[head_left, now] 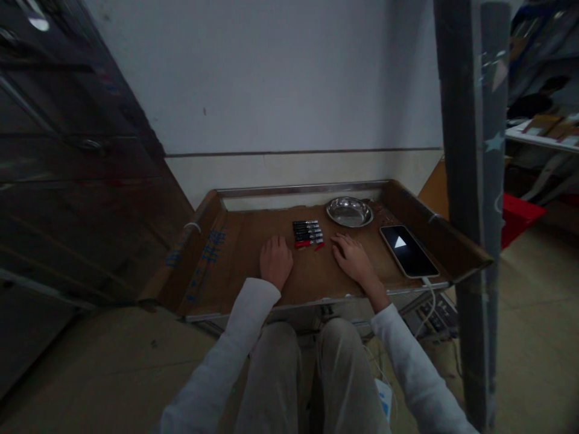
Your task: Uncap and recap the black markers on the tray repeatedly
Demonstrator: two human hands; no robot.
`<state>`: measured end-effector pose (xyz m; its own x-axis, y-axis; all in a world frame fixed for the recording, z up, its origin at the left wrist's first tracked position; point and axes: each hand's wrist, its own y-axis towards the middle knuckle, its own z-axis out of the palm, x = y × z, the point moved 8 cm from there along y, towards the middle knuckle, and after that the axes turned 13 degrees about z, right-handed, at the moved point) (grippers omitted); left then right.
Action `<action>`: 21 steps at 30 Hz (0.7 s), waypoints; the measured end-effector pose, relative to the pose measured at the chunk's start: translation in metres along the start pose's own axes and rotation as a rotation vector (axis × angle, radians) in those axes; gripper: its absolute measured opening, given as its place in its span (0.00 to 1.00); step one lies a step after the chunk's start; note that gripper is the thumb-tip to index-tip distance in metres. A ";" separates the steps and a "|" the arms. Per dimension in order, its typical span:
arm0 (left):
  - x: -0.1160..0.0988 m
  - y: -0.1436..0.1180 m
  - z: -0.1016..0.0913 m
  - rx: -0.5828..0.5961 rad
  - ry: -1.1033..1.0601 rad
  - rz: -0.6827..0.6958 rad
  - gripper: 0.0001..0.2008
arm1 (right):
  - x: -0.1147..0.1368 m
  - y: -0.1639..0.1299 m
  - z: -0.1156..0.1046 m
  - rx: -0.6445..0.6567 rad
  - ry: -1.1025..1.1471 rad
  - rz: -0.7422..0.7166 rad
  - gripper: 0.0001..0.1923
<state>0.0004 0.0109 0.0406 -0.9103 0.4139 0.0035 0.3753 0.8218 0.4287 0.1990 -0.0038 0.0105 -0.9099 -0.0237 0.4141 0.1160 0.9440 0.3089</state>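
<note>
My left hand (275, 262) rests palm down on the brown cardboard surface (244, 265), its fingers pointing away from me and holding nothing visible. To its right lies a stacked row of several black markers (307, 230), with a red marker (304, 244) at the near end. A small red piece (319, 246) sits by that marker; its kind is too small to make out. On the other side of the markers, my right hand (353, 259) lies flat, fingers stretched toward them but apart from them. Neither hand touches a marker.
A shiny metal dish (350, 212) stands at the back right. Near the right edge lies a phone (409, 251) with a white cable (429, 304) plugged in. Raised cardboard sides border the table. A grey post (474, 211) rises on the right, and a wall stands behind.
</note>
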 end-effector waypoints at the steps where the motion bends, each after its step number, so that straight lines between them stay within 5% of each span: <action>1: -0.002 0.001 -0.003 -0.014 -0.010 0.008 0.12 | 0.001 0.000 -0.004 -0.018 0.038 -0.008 0.19; 7: -0.026 0.006 -0.002 -0.014 -0.135 0.277 0.06 | 0.026 -0.008 -0.016 -0.003 0.128 -0.209 0.15; 21: -0.024 0.013 -0.002 -0.079 -0.176 0.317 0.06 | 0.024 0.003 -0.008 0.033 0.132 -0.221 0.09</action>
<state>0.0270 0.0106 0.0474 -0.7040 0.7102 -0.0053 0.6133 0.6117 0.4997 0.1805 -0.0043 0.0283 -0.8515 -0.2714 0.4486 -0.0951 0.9214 0.3768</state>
